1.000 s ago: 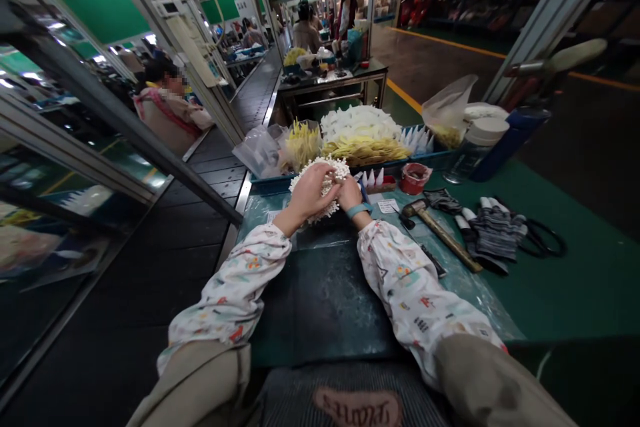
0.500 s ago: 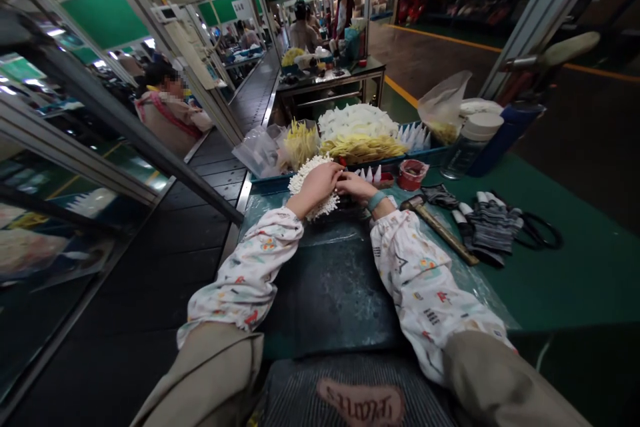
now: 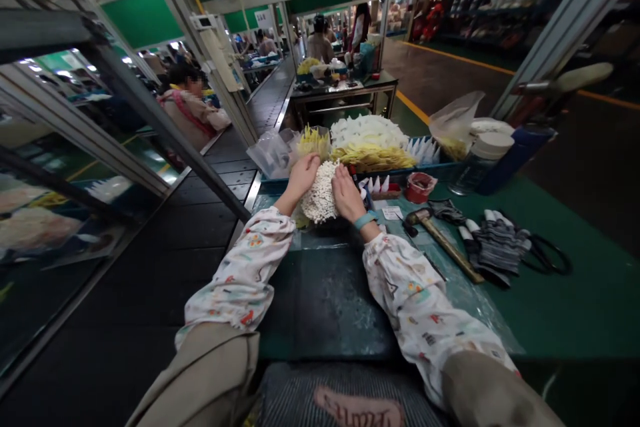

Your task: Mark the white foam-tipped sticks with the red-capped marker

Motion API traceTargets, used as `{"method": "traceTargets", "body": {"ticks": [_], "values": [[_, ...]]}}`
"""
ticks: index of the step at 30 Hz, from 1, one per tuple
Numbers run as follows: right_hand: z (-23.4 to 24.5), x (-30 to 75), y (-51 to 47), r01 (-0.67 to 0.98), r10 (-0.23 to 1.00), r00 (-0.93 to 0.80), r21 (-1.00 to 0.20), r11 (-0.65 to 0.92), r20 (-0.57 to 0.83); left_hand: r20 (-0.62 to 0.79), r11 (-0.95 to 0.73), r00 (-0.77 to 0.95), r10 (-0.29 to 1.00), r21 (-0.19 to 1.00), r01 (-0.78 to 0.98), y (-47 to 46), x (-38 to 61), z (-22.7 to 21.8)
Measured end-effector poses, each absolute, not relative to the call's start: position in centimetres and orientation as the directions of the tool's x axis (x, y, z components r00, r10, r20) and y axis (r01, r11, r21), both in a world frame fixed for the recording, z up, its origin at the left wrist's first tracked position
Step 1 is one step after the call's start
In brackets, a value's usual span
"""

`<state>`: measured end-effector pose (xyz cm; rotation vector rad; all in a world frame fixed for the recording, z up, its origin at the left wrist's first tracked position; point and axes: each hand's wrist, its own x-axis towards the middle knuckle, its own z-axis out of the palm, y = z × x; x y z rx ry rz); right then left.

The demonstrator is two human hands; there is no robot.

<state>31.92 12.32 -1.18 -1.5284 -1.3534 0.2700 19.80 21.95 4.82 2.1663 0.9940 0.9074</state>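
Note:
A bundle of many thin white pieces with small rounded tips (image 3: 321, 195) sits between my hands above the front of the blue tray (image 3: 273, 185). My left hand (image 3: 301, 179) curves round its left side. Against its right side, my right hand (image 3: 349, 193) is pressed with the fingers together and pointing away from me. Both palms face inward, so the inner fingers and part of the bundle are hidden. Just behind stand upright yellow strips (image 3: 314, 140) and a heap of yellow flat pieces (image 3: 373, 157), with white pieces (image 3: 367, 130) piled beyond.
To the right lie a hammer (image 3: 447, 247), striped gloves (image 3: 495, 247) and a red tub (image 3: 419, 187). A clear jar (image 3: 480, 163) stands farther back. Along my left runs a dark conveyor (image 3: 195, 247), crossed by a slanted metal bar (image 3: 165, 140). Another person (image 3: 187, 110) sits beyond it.
My hands were close together over the bundle's far right side. Now they have parted to its two sides, and more of the bundle shows between them. The view has shifted slightly.

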Motion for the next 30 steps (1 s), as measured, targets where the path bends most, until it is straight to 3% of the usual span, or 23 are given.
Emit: {"method": "traceTargets", "body": {"ticks": [8, 16, 23, 30], "values": [[2.2, 34.8, 13.2, 0.895, 0.830, 0.233, -0.446, 0.020, 0.506, 0.186, -0.428, 0.482, 0.856, 0.777, 0.462, 23.5, 19.0, 2.8], [4.6, 37.6, 17.3, 0.989, 0.865, 0.088, -0.144, -0.018, 0.494, 0.181, -0.409, 0.498, 0.848, 0.821, 0.398, 22.7, 18.7, 2.2], [4.9, 38.6, 18.2, 0.999, 0.890, -0.006, -0.043, 0.029, 0.457, 0.204, -0.360, 0.447, 0.871, 0.884, 0.297, 22.1, 18.2, 1.4], [4.9, 38.4, 15.6, 0.999, 0.895, 0.035, -0.043, -0.018, 0.444, 0.195, -0.225, 0.291, 0.937, 0.972, 0.070, 24.0, 16.7, -0.8]]}}
